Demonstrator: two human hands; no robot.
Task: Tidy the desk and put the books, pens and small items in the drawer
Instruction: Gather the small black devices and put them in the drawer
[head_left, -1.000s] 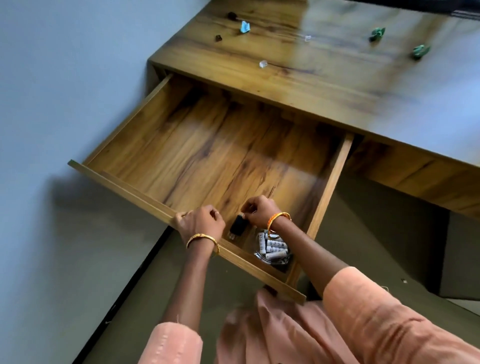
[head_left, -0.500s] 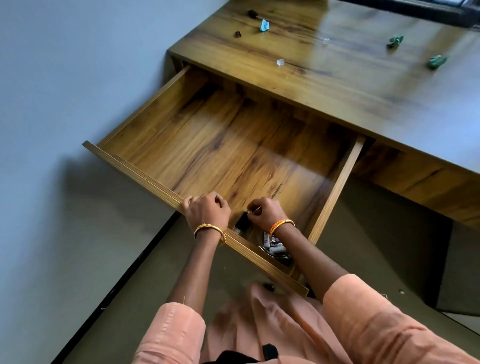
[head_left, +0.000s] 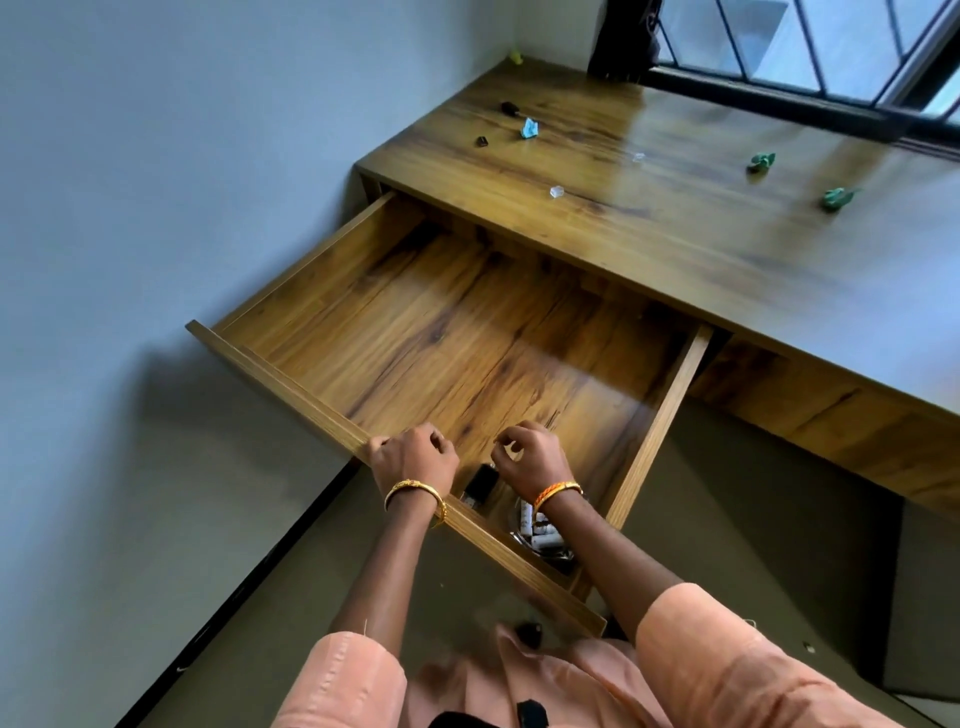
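The wooden drawer (head_left: 332, 270) is pulled far out from the desk (head_left: 675, 244). My left hand (head_left: 413, 457) grips the drawer's front edge. My right hand (head_left: 530, 460) hovers just inside the drawer, fingers loosely curled, holding nothing. Below it a small black bottle (head_left: 480, 483) lies near the front edge. A clear dish of white cylinders (head_left: 540, 532) sits in the near right corner, partly hidden by my right wrist. On the desk lie two green items (head_left: 761, 162) (head_left: 836, 197), a light blue piece (head_left: 529, 128), two dark bits (head_left: 510, 108) (head_left: 483, 141) and clear pieces (head_left: 556, 192).
A blue-grey wall (head_left: 156, 156) runs along the left of the drawer. A dark-framed window (head_left: 810, 52) stands behind the desk. A small yellow thing (head_left: 515, 55) sits at the desk's far corner. Grey floor (head_left: 753, 519) lies under the drawer and to the right.
My right hand has let go of the black bottle and lifted off it; the bottle now lies in the drawer. The view has tilted up, showing the window.
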